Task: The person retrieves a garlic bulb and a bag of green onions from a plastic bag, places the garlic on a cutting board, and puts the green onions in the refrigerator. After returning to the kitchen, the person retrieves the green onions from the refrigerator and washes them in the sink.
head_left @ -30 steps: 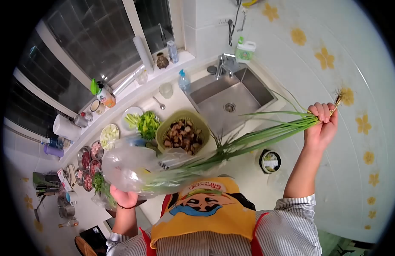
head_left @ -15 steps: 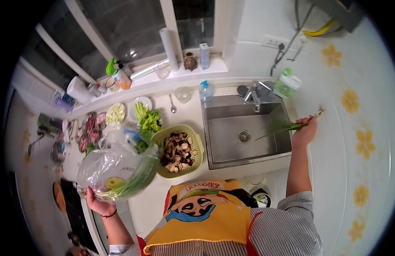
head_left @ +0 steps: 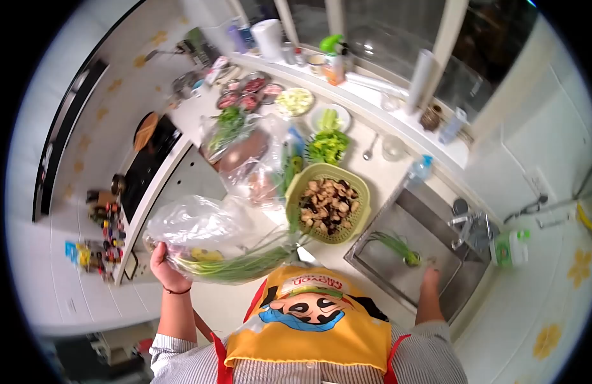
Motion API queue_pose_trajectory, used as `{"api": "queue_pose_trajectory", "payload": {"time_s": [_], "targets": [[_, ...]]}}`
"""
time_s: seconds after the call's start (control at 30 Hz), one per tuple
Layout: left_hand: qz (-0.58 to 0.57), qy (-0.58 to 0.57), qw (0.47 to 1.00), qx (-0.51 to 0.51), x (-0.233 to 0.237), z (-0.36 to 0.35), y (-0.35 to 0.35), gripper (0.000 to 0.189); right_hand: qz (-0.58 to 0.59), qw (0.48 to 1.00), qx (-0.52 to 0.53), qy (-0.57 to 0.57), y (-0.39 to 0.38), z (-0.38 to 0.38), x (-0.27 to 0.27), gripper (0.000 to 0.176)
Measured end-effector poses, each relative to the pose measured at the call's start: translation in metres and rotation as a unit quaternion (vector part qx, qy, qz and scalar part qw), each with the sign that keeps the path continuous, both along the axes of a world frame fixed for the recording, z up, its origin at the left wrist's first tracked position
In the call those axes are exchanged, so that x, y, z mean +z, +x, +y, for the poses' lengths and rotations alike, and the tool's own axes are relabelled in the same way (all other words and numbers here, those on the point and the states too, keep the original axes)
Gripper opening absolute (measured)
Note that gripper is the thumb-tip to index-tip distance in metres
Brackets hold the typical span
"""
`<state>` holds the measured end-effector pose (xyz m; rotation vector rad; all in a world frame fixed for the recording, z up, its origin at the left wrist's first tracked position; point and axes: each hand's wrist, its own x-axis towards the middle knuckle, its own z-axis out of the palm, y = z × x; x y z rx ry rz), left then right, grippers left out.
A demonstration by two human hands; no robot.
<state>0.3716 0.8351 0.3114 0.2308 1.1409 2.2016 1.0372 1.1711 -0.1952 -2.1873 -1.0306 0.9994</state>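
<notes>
My left hand (head_left: 169,272) is closed on one end of a clear plastic bag (head_left: 197,221), lifted in front of the counter. Long green scallions (head_left: 257,261) lie along the bag's lower side, their tips sticking out at the right. A smaller bunch of scallions (head_left: 393,244) is down in the steel sink (head_left: 404,214), root ends toward me. My right hand (head_left: 430,280) reaches in over the sink, close to those roots. Its fingers are blurred and partly hidden, so their grip does not show.
A green colander (head_left: 363,208) of cut mushrooms stands left of the sink. Behind it are a plate of lettuce (head_left: 328,148), a spoon (head_left: 369,147) and a glass (head_left: 393,147). Bagged vegetables (head_left: 228,131) and bowls of meat (head_left: 253,83) sit farther left. A faucet (head_left: 465,224) overhangs the sink.
The small scallion bunch has gone from my raised right hand, right of the sink, down into the sink. My view has turned left. The left hand still holds the bag.
</notes>
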Motion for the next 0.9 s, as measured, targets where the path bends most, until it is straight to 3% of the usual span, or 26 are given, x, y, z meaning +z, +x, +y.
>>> {"api": "queue_pose_trajectory", "payload": {"time_s": [0.07,0.13,0.17,0.2,0.27,0.33,0.37,0.43,0.47,0.53,0.57,0.63,0.67,0.7,0.73,0.77,0.83,0.87,0.9], "targets": [[-0.004,0.031,0.999,-0.038,-0.002,-0.01,0.005,0.045,0.019,0.97,0.23,0.073,-0.069,-0.008,0.078,0.029],[-0.033,0.002,0.997,-0.069,-0.011,-0.015,0.01,0.047,0.179,0.903,0.362,0.15,-0.178,-0.033,0.223,0.028],[-0.054,0.0,0.993,-0.107,-0.021,-0.019,0.008,0.046,0.288,0.844,0.435,0.126,-0.221,-0.047,0.278,0.031],[-0.073,0.006,0.988,-0.133,-0.02,-0.008,0.014,0.045,0.364,0.777,0.502,0.106,-0.264,-0.058,0.329,0.046],[-0.093,0.015,0.981,-0.168,-0.017,0.028,0.034,0.043,0.365,0.625,0.673,0.154,-0.34,-0.074,0.399,0.09],[-0.106,0.023,0.968,-0.226,-0.028,0.057,0.031,0.043,0.502,0.586,0.636,0.011,-0.394,-0.111,0.392,0.103],[-0.117,0.029,0.953,-0.277,-0.04,0.069,0.021,0.046,0.184,0.489,0.811,0.265,-0.427,-0.099,0.475,0.107],[-0.09,0.025,0.955,-0.281,-0.044,0.101,0.004,0.036,0.127,0.5,0.8,0.306,-0.47,-0.11,0.467,0.096],[-0.091,0.031,0.956,-0.278,-0.042,0.115,-0.007,0.036,0.123,0.497,0.803,0.306,-0.487,-0.119,0.433,0.096],[-0.093,0.023,0.964,-0.246,-0.036,0.138,-0.037,0.035,0.202,0.619,0.758,0.019,-0.511,-0.133,0.351,0.081],[-0.096,0.033,0.964,-0.248,-0.061,0.147,-0.07,0.035,0.192,0.62,0.76,0.02,-0.522,-0.123,0.358,0.081],[-0.139,0.012,0.963,-0.23,-0.146,0.172,-0.144,0.04,0.294,0.684,0.666,-0.043,-0.534,-0.098,0.389,0.064],[0.075,-0.113,0.958,-0.253,-0.169,0.185,-0.169,0.038,0.319,0.694,0.644,-0.035,-0.545,-0.089,0.393,0.059],[0.286,-0.228,0.893,-0.262,-0.185,0.193,-0.191,0.036,0.276,0.713,0.639,-0.084,-0.555,-0.079,0.386,0.06],[0.377,-0.291,0.85,-0.224,-0.194,0.209,-0.199,0.037,0.292,0.735,0.602,-0.109,-0.574,-0.075,0.386,0.057],[0.605,-0.355,0.696,-0.151,-0.201,0.212,-0.211,0.046,0.306,0.757,0.562,-0.136,-0.591,-0.074,0.391,0.054],[0.675,-0.483,0.524,-0.192,-0.207,0.218,-0.225,0.056,0.313,0.789,0.485,-0.21,-0.632,-0.077,0.416,0.044],[0.674,-0.474,0.532,-0.195,-0.216,0.225,-0.235,0.056,0.333,0.804,0.415,-0.266,-0.656,-0.072,0.428,0.035],[0.603,-0.516,0.528,-0.303,-0.23,0.232,-0.242,0.058,0.326,0.81,0.411,-0.261,-0.673,-0.063,0.423,0.035]]}}
